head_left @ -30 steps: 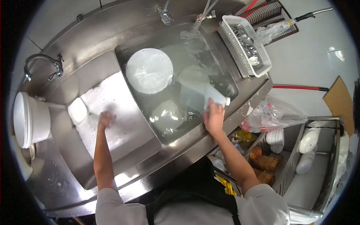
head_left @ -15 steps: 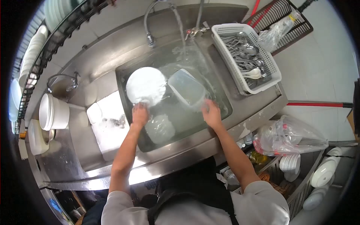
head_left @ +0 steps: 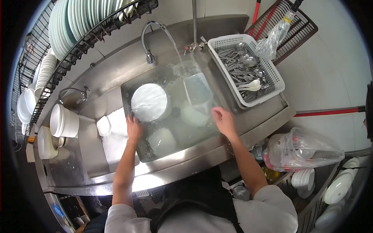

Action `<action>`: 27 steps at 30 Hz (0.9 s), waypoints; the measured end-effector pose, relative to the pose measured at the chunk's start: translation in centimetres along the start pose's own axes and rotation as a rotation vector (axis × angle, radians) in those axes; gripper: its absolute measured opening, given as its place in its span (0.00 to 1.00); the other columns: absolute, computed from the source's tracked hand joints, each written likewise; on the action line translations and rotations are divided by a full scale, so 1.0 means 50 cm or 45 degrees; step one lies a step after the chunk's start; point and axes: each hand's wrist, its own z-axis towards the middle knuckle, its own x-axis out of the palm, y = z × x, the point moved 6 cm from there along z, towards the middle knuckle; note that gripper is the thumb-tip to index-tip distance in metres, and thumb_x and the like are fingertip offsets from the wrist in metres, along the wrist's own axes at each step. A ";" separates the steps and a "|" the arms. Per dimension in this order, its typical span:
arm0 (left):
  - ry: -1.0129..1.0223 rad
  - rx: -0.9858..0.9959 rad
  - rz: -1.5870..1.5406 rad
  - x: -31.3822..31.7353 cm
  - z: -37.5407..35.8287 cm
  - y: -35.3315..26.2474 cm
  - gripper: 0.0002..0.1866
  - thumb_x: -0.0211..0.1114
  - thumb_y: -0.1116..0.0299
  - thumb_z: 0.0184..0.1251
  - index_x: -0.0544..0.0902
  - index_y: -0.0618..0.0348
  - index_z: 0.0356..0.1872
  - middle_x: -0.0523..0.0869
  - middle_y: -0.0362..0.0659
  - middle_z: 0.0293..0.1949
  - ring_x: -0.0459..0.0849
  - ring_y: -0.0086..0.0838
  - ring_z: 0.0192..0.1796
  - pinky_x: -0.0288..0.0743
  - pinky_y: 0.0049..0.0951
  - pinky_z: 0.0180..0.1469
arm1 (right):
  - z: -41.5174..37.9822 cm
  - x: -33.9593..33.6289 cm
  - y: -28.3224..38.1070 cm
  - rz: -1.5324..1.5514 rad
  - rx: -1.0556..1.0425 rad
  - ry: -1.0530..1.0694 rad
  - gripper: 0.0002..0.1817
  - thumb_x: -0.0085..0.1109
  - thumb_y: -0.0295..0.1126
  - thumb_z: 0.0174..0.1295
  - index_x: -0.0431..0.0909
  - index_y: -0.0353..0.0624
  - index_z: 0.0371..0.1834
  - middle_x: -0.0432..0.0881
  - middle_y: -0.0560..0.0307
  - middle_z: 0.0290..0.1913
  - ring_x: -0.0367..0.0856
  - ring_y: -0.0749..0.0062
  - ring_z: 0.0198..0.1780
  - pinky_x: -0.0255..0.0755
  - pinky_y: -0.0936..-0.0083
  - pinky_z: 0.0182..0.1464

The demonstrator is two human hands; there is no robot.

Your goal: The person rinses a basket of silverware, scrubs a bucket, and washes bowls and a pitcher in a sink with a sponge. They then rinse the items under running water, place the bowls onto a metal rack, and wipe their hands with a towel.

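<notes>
My left hand [head_left: 134, 129] is at the left rim of the water-filled sink [head_left: 175, 141], fingers stretched out and holding nothing. Just right of its fingertips, a round white container or lid [head_left: 149, 102] sits in the water. My right hand [head_left: 224, 121] hovers over the right side of the water, fingers loosely bent, with nothing visible in them. Beyond it, a clear plastic tub [head_left: 198, 89] floats tilted near the running stream. A pale round piece [head_left: 194, 115] lies submerged below the tub. Another pale submerged piece [head_left: 161, 141] shows near the front; cloudy water blurs both.
A faucet [head_left: 149, 56] runs water into the sink. A white basket [head_left: 278, 83] of cutlery stands on the right counter. White buckets [head_left: 64, 121] stand at the left. A plate rack [head_left: 83, 42] hangs upper left. A plastic bag [head_left: 303, 149] bulges at the lower right.
The clear tub has moved away from me, nearer the water stream, and my right hand is now apart from it. My left hand has shifted left to the sink rim. The view has tilted.
</notes>
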 end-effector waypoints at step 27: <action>-0.220 -1.247 -0.184 -0.252 -1.031 0.501 0.16 0.61 0.65 0.60 0.80 0.61 0.47 0.86 0.49 0.39 0.83 0.43 0.40 0.77 0.35 0.42 | 0.002 0.137 0.013 0.156 0.025 0.535 0.13 0.51 0.20 0.60 0.75 0.34 0.48 0.81 0.57 0.30 0.76 0.81 0.30 0.69 0.84 0.35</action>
